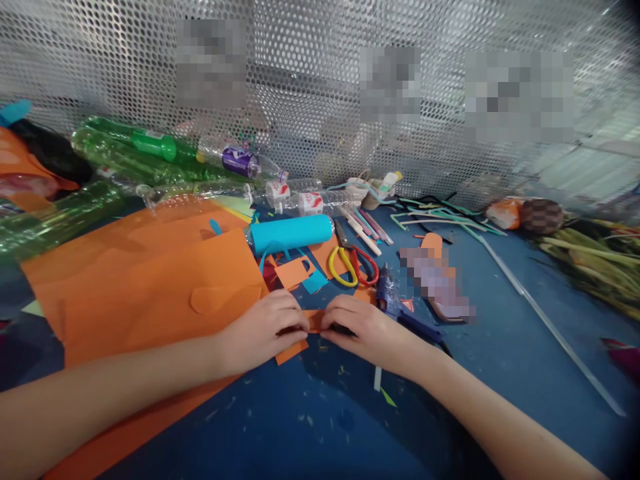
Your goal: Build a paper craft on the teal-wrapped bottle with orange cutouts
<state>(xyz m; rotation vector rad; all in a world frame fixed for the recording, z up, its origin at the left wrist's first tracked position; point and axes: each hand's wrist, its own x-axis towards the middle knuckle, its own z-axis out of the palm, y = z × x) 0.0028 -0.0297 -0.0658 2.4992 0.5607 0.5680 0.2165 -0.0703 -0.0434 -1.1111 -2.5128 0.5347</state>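
Orange paper strip (pixel 315 321), pinched from both sides by left hand (pixel 270 328) and right hand (pixel 364 330) above the blue table (pixel 310 420), could crease if tugged unevenly; outward right-hand movement could knock the adjacent glue gun (pixel 389 299).

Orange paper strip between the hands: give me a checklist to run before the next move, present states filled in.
1. Orange paper strip gripped at both ends: ok, the left hand and right hand each pinch one end.
2. Scissors pointing away: ok, their handles face the hands.
3. Glue gun well away from the right hand: not ok, it lies close beside it.
4. Glue gun cool: cannot tell.
5. No scraps by the fingers: not ok, an orange paper scrap lies just below the left hand's.
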